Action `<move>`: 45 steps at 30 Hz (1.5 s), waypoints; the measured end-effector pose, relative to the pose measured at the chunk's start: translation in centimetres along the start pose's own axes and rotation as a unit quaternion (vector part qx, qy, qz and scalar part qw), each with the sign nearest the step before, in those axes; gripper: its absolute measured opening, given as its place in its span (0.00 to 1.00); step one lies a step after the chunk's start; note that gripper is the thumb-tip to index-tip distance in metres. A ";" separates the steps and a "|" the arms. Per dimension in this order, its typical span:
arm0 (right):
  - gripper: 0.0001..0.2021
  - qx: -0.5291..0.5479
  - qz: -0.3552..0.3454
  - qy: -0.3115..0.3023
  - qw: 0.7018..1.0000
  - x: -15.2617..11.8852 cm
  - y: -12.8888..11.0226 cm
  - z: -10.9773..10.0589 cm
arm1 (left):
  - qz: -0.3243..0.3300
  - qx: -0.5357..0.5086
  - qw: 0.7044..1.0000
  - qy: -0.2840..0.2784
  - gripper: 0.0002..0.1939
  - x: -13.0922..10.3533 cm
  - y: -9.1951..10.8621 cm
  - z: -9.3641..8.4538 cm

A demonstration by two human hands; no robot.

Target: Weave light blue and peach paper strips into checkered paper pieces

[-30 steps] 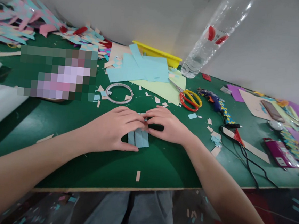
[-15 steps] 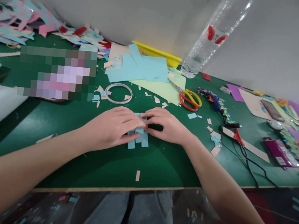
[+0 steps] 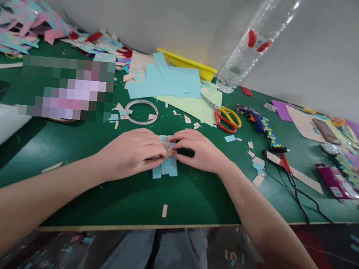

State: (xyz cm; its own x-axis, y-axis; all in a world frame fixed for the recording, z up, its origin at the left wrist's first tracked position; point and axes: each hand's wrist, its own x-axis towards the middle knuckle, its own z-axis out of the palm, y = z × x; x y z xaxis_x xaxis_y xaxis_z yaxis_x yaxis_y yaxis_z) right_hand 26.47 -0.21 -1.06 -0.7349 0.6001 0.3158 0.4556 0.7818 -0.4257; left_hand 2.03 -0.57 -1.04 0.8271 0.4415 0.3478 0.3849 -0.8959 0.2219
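Observation:
Light blue paper strips (image 3: 169,167) lie side by side on the green table, crossed by a pale strip near their upper part. My left hand (image 3: 134,150) comes in from the left, its thumb and fingertips pinched on the pale strip. From the right, my right hand (image 3: 197,150) has its fingers closed at the right side of the same strips, with thumb and index fingertips at the crossing. The fingertips of both hands nearly meet and hide part of the paper.
Behind the hands are a tape roll (image 3: 141,112), blue paper sheets (image 3: 178,81), scissors (image 3: 227,118) and a tilted bottle (image 3: 246,52). A black cable (image 3: 297,191) and a purple box (image 3: 336,182) lie right. Small scraps are scattered about. The table's front edge (image 3: 146,227) runs near the lap.
My left fingers have lowered and drawn back slightly, showing more of the pale strip and the blue strips. My right hand has barely moved.

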 end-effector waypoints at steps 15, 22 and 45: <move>0.05 0.025 0.024 -0.030 0.999 -0.1 -0.1 -0.5 | -0.092 -0.033 0.991 -0.095 0.24 -0.7 -2.3 -1.3; 0.05 0.038 0.023 -0.039 0.998 0.0 0.0 -0.7 | -0.084 -0.028 0.992 -0.092 0.21 -0.7 -2.4 -1.2; 0.08 0.022 0.003 -0.027 0.999 -0.2 -0.2 -0.8 | -0.017 0.008 0.993 -0.115 0.20 -1.0 -2.8 -1.4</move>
State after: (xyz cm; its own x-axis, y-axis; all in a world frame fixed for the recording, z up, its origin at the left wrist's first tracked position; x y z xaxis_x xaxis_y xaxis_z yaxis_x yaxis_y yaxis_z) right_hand 26.96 -0.29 -0.34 -0.7586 0.5944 0.2668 0.4392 0.7690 -0.4644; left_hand -0.44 1.56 -0.74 0.8840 0.4511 0.1231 0.4199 -0.8817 0.2151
